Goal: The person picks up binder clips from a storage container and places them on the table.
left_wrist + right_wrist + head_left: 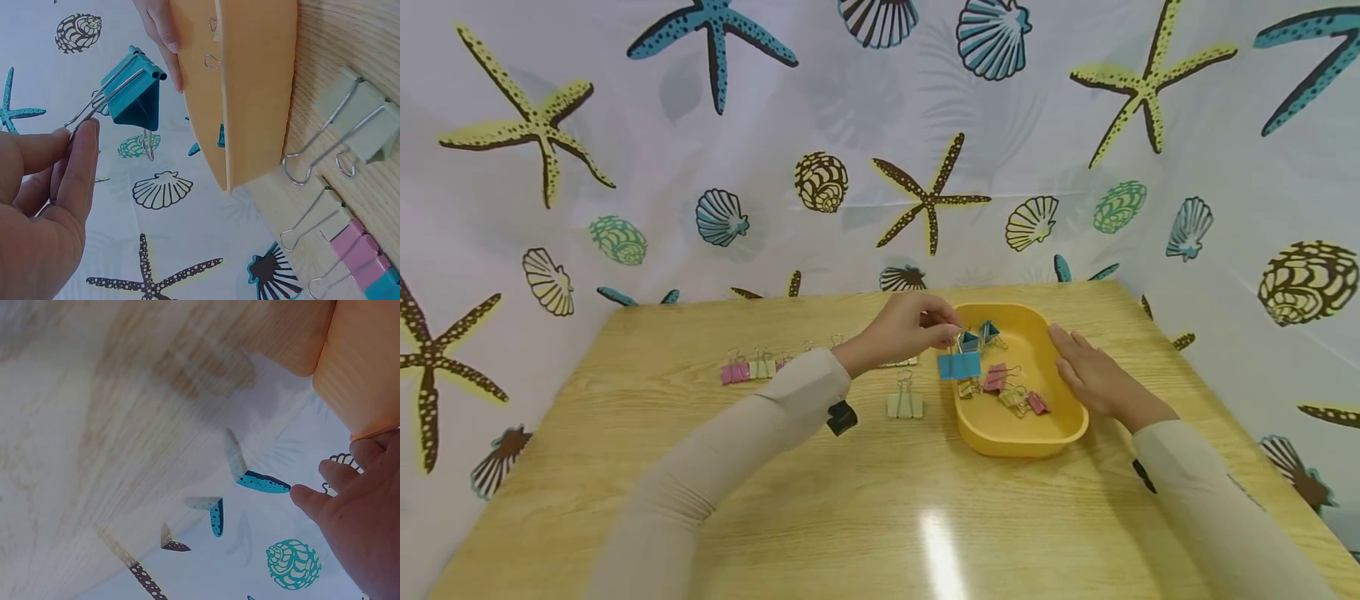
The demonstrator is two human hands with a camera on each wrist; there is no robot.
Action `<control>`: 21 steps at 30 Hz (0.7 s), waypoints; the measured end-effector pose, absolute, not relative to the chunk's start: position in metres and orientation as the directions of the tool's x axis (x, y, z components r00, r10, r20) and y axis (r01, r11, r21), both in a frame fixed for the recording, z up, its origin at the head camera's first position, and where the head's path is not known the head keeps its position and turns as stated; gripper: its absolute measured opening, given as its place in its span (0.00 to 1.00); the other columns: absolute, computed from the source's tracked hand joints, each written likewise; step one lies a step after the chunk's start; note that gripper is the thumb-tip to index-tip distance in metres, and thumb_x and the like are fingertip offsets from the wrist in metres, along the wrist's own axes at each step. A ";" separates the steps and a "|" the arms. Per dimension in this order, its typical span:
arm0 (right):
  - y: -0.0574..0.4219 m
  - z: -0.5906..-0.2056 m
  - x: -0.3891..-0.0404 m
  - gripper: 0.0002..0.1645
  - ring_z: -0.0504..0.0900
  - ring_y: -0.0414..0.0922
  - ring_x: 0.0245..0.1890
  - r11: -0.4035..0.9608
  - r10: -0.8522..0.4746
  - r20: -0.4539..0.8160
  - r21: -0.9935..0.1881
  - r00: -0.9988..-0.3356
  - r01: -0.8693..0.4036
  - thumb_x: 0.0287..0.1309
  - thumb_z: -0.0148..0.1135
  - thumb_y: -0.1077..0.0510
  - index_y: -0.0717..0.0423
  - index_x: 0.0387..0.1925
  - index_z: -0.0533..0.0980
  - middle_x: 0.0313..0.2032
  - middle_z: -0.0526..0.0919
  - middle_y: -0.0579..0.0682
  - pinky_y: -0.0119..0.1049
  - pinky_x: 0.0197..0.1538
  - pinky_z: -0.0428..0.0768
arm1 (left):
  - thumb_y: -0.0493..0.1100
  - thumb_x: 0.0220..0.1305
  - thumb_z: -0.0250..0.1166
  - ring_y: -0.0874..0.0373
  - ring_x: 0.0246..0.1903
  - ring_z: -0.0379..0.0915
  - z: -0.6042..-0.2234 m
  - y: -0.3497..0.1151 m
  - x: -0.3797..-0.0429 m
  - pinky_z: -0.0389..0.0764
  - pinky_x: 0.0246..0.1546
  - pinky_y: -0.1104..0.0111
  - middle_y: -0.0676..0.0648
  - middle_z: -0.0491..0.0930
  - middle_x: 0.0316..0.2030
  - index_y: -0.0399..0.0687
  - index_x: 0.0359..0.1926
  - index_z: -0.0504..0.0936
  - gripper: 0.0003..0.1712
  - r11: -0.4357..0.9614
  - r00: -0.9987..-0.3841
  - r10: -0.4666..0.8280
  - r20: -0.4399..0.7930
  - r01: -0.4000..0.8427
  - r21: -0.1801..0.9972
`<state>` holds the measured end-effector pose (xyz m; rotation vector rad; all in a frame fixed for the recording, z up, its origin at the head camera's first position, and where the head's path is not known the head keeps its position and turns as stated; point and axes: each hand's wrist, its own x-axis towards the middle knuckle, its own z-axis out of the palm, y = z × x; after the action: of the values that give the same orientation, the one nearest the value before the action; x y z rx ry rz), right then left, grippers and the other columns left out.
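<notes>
Pinched by its wire handle, a blue binder clip (959, 365) hangs from the fingertips of my left hand (910, 329), over the left rim of a yellow tray (1022, 446). The left wrist view shows the same blue clip (137, 87) held in the air beside the tray's wall. My right hand (1093, 375) rests against the tray's right rim with its fingers extended. Inside the tray lie two more blue clips, a pink clip (996, 377), a smaller pink clip (1037, 403) and pale yellow-green clips (1013, 398).
A large pale green clip (906, 405) stands on the wooden table (820, 517) left of the tray. Behind it runs a row of smaller clips, including a pink one (735, 372), partly hidden by my left arm. A patterned cloth (842, 100) hangs behind the table.
</notes>
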<state>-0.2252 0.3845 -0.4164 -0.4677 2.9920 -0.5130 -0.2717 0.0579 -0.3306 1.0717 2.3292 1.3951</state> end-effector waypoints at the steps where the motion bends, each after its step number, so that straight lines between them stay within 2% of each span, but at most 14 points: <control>1: 0.385 -0.417 -0.225 0.34 0.43 0.70 0.70 0.898 -0.308 -0.017 -0.336 -0.951 -0.285 0.76 0.34 0.53 0.66 0.74 0.41 0.73 0.43 0.67 0.71 0.64 0.44 | 0.37 0.67 0.60 0.53 0.34 0.83 -0.332 0.052 -0.270 0.82 0.36 0.70 0.45 0.82 0.33 0.36 0.41 0.82 0.08 0.287 -0.714 0.680 0.166 0.468 0.836; 9: 0.386 -0.418 -0.223 0.35 0.43 0.70 0.70 0.897 -0.309 -0.010 -0.336 -0.951 -0.288 0.76 0.34 0.52 0.65 0.74 0.40 0.73 0.44 0.66 0.70 0.64 0.45 | 0.39 0.67 0.60 0.51 0.35 0.83 -0.352 0.001 -0.267 0.83 0.36 0.67 0.44 0.82 0.34 0.37 0.42 0.83 0.09 0.363 -0.773 0.627 0.097 0.400 0.842; 17: 0.386 -0.419 -0.224 0.34 0.43 0.70 0.70 0.891 -0.316 -0.004 -0.344 -0.949 -0.296 0.76 0.34 0.53 0.66 0.73 0.41 0.73 0.43 0.67 0.70 0.64 0.45 | 0.38 0.66 0.62 0.58 0.31 0.83 -0.378 -0.034 -0.274 0.83 0.40 0.57 0.45 0.84 0.32 0.37 0.40 0.85 0.09 0.451 -0.818 0.576 0.008 0.326 0.831; 21: 0.385 -0.419 -0.225 0.34 0.43 0.70 0.70 0.891 -0.317 0.000 -0.343 -0.949 -0.297 0.76 0.34 0.53 0.66 0.74 0.41 0.73 0.43 0.66 0.70 0.64 0.45 | 0.36 0.65 0.62 0.57 0.31 0.82 -0.389 -0.043 -0.275 0.83 0.40 0.55 0.45 0.84 0.31 0.37 0.40 0.85 0.08 0.476 -0.831 0.556 -0.034 0.285 0.832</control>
<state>-0.2248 0.3855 -0.4190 -0.4873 3.0000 -0.5306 -0.2748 -0.0425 -0.3887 0.7132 2.4279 1.2839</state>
